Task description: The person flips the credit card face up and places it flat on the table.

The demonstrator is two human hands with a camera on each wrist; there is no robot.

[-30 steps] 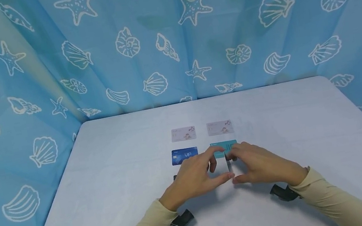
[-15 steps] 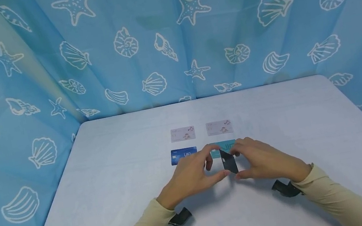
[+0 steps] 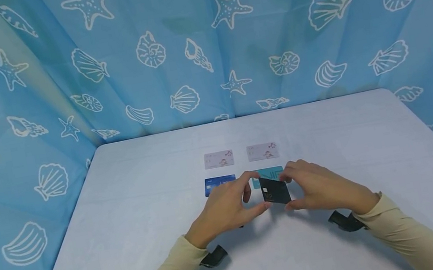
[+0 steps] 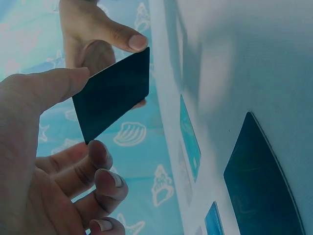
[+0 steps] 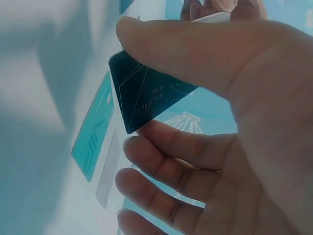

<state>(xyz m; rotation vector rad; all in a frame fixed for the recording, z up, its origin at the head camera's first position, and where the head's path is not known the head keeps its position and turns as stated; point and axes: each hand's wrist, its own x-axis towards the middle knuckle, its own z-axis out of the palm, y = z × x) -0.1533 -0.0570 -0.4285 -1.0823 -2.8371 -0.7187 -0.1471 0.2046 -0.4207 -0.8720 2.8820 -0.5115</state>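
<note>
Both hands hold a black card [image 3: 275, 190] marked VIP, with a gold chip, raised and tilted over the middle of the white table. My left hand [image 3: 226, 208] pinches its left side between thumb and index finger. On the opposite side, my right hand [image 3: 317, 187] pinches the corners the same way. In the right wrist view, the card's black face [image 5: 139, 95] shows fine lines and small print. Just behind lies a teal VIP card [image 3: 268, 173], and a blue card [image 3: 213, 185] is partly covered by my left hand.
Two pale pink cards [image 3: 218, 159] lie side by side farther back. Another dark card [image 4: 261, 183] rests on the table [image 3: 143, 186], mostly hidden under my left hand in the head view. A blue curtain [image 3: 169, 66] with shell prints hangs behind.
The black card was edge-on, and has turned so its printed black face shows to the head camera. My right hand has shifted a little right, my left hand slightly left.
</note>
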